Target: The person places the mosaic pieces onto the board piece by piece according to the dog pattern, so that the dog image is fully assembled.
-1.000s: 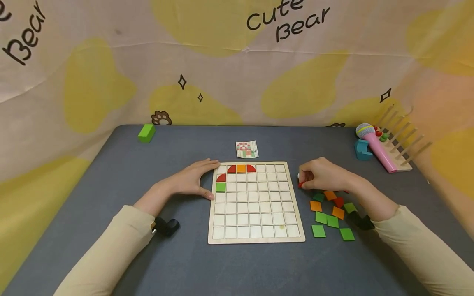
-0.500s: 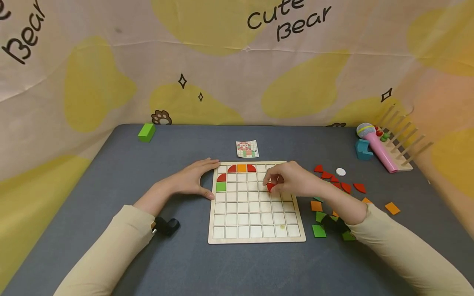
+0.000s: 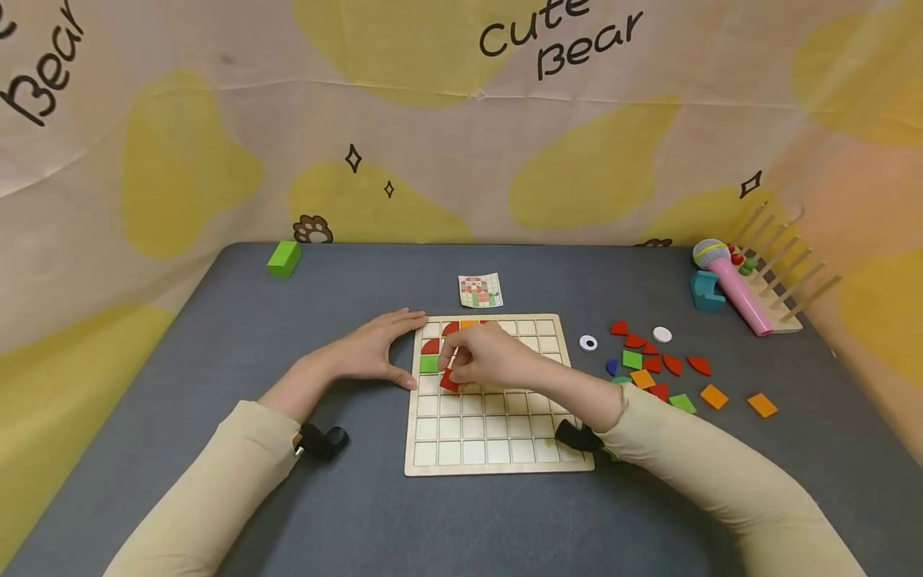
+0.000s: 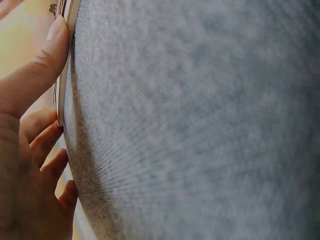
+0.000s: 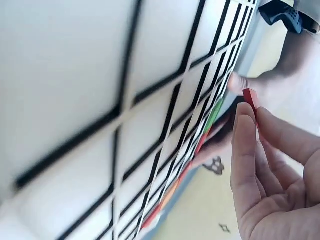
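A wooden grid board (image 3: 505, 474) lies flat on the dark table. My left hand (image 3: 371, 346) rests at its left edge, thumb and fingers spread; in the left wrist view the thumb (image 4: 42, 70) lies along the board's edge. Over the board's left part, my right hand (image 3: 486, 358) pinches a small red tile (image 3: 450, 381) between thumb and fingers. The right wrist view shows this red tile (image 5: 251, 100) raised above the grid. A green square tile (image 3: 429, 364) and a red quarter-round tile (image 3: 430, 346) sit in the left column. The right hand partly hides the top-row tiles.
Right of the board lie loose red, green and orange tiles (image 3: 714, 396), a white disc (image 3: 662, 334) and a ringed disc (image 3: 588, 343). Behind the board is a pattern card (image 3: 480, 290). A pink microphone (image 3: 743, 296) and pegged stand (image 3: 789, 324) are far right; a green block (image 3: 284, 260) is far left.
My right hand has carried a red tile from the loose pile leftward across the board, close to the green tile. The left hand has stayed at the board's edge.
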The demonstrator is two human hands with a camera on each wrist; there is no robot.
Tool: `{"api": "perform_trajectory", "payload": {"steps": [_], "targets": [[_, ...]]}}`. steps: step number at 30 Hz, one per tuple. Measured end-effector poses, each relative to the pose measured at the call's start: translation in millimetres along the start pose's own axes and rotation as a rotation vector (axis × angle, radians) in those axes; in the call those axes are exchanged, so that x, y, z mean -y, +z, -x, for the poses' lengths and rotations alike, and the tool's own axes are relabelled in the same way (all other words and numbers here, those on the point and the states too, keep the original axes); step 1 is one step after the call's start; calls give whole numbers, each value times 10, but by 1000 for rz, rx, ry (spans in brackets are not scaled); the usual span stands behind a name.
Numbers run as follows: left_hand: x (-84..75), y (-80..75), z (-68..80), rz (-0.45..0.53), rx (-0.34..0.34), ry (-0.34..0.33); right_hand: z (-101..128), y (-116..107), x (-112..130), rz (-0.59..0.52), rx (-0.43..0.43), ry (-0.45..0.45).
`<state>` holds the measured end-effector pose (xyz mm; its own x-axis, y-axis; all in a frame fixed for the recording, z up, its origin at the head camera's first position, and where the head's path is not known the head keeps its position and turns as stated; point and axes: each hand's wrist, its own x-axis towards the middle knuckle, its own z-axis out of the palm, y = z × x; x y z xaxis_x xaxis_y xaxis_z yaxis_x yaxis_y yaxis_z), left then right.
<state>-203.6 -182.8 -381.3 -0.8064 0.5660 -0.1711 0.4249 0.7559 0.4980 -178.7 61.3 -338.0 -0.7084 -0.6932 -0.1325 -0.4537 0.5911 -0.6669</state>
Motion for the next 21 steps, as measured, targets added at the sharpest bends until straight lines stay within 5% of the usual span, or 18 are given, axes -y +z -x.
{"api": "perform_trajectory", "payload": {"steps": [5, 21], "targets": [[7, 3, -3, -4, -8, 11, -142, 122, 63, -73, -20, 50], [-10, 3, 6, 19, -6, 12, -238, 239, 61, -45, -46, 86]]}}
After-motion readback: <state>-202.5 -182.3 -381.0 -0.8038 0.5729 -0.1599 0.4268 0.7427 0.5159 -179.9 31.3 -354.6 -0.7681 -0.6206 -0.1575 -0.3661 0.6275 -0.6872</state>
